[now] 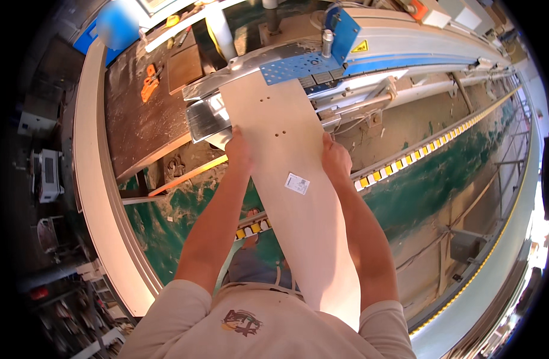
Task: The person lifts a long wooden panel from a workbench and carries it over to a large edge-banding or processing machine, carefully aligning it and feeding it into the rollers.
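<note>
Green, dust-streaked workshop floor spreads below me, with a long machine running from the upper middle off to the right. Starting at the left, I see a pale curved rail sweeping down the frame, and beside it a dark wooden bench top with an orange tool lying on it. Next comes my left hand, fingers curled tight against the left edge of a long pale wooden board. That board runs from near my chest up to the machine, its far end resting on the metal feed table under a perforated blue plate; it has small drilled holes and a white sticker near the middle. My right hand clasps the opposite edge, fingers wrapped over it. Further right, a strip of yellow and white rollers crosses the floor diagonally toward the machine's grey and blue housing.
</note>
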